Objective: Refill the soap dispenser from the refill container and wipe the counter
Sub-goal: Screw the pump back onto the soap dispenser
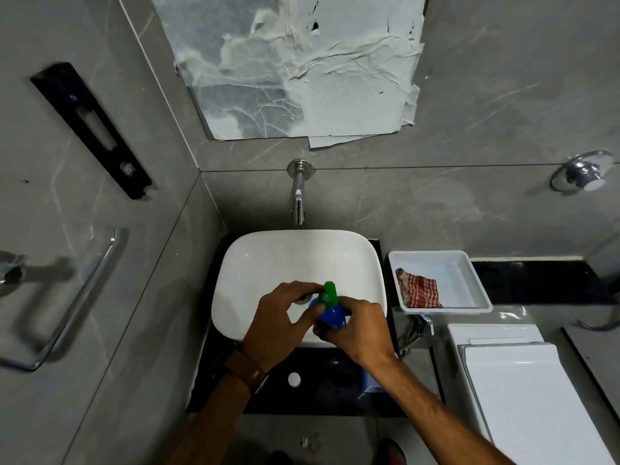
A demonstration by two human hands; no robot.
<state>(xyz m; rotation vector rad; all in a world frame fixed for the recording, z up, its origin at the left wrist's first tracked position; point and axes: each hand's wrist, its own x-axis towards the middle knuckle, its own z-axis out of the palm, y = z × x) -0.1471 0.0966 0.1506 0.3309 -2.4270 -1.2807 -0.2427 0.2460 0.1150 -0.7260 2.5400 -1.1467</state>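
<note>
Over the white basin [268, 260] I hold a blue soap dispenser [330, 317] with a green pump head [329, 292]. My right hand [355, 327] wraps around the blue bottle from the right. My left hand [281, 322] grips the green pump head with fingers and thumb. A red checked cloth [419, 290] lies in a white tray [469, 273] on the black counter [536, 280] to the right. A small white cap [294, 379] rests on the counter in front of the basin. A blue container [369, 380] stands partly hidden under my right forearm.
A chrome wall tap [298, 196] juts out above the basin. A toilet with a white lid [530, 397] sits at the lower right. A chrome towel ring [67, 297] hangs on the left wall. Torn paper covers the mirror [295, 62].
</note>
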